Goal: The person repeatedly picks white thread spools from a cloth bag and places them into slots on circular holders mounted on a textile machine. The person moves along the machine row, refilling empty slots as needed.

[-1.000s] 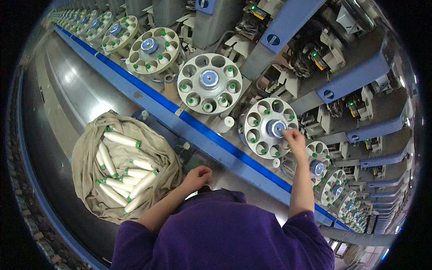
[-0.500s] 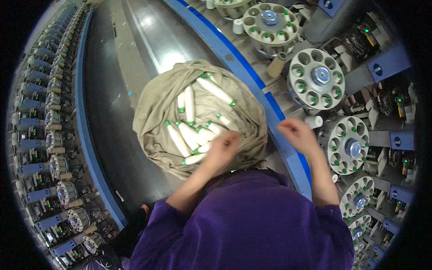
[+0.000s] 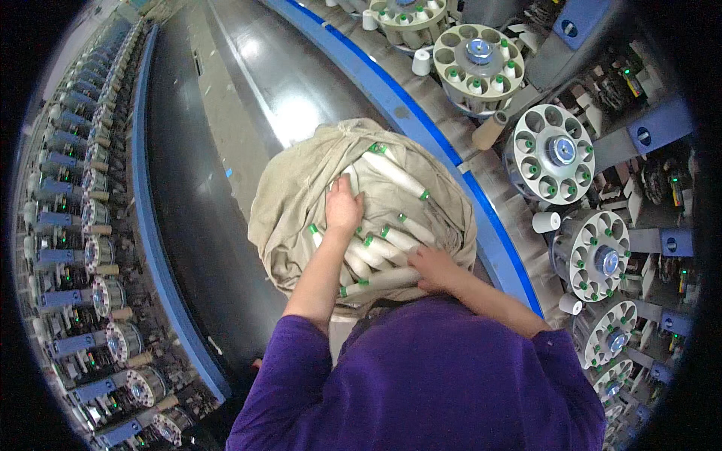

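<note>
A greyish-beige cloth sack [image 3: 289,177] lies open in front of me, with several white yarn bobbins [image 3: 396,174] with green tips inside. My left hand [image 3: 344,205] has its fingers round a bobbin [image 3: 351,175] in the sack's upper left part; the palm hides most of it. Down at the near right side, my right hand [image 3: 435,269] grips the end of another bobbin [image 3: 389,280] that lies crosswise. Between the hands a bunch of bobbins [image 3: 380,248] lies slanted, close together.
Along the right runs a machine with round bobbin magazines [image 3: 553,154], some pockets filled, behind a blue rail [image 3: 498,225]. White yarn cones [image 3: 546,222] and a brown cone [image 3: 490,130] stick out near the magazines. A similar machine row [image 3: 105,255] lines the left, across the dark floor [image 3: 203,248].
My left hand has reached forward to a bobbin at the sack's upper left. My right hand has come in from over the rail onto a near bobbin. The view has shifted somewhat.
</note>
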Tool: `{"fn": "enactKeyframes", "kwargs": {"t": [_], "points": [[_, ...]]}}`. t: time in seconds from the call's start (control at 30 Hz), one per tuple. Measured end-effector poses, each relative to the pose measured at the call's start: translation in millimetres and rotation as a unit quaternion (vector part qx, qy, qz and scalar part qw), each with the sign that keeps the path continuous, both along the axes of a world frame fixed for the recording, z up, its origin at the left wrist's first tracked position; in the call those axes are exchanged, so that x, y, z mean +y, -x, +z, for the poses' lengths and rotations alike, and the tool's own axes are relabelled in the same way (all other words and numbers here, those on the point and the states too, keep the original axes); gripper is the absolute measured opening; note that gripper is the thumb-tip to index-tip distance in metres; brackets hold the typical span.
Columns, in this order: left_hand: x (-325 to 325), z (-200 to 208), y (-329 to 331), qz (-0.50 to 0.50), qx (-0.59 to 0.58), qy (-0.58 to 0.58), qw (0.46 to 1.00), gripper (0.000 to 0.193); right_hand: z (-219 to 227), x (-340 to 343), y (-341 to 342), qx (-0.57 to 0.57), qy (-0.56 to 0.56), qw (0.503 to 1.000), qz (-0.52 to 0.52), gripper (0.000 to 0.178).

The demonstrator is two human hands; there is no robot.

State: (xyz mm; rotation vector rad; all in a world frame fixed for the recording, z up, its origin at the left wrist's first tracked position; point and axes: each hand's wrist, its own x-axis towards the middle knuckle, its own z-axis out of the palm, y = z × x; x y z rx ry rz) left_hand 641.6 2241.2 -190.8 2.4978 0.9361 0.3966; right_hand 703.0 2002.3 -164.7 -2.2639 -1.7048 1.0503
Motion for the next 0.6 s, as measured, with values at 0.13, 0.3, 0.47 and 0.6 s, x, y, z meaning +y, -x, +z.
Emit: {"fn": "enactKeyframes", "kwargs": {"t": [0.13, 0.3, 0.47, 0.6], "points": [[19.3, 4.2, -37.5, 0.055, 0.117, 0.105, 0.986, 0.074, 2.9, -25.2, -1.0, 0.141, -0.059, 0.973, -0.171, 0.043], [72.4, 43.6, -7.8, 0.082, -0.034, 0.374, 0.923, 0.049, 13.0, -139.6, -60.9, 0.427, -0.438, 0.481, -0.628, 0.028], [126.6, 68.7, 57.2, 0.124, 0.136, 0.351, 0.918, 0.048, 83.3, -326.2, -117.2, 0.111, -0.584, 0.303, -0.745, 0.031], [110.5, 48.2, 93.2, 0.056, 0.247, 0.133, 0.958, 0.035, 96.4, -380.3, -89.3, 0.183, -0.685, 0.279, -0.648, 0.034]]}}
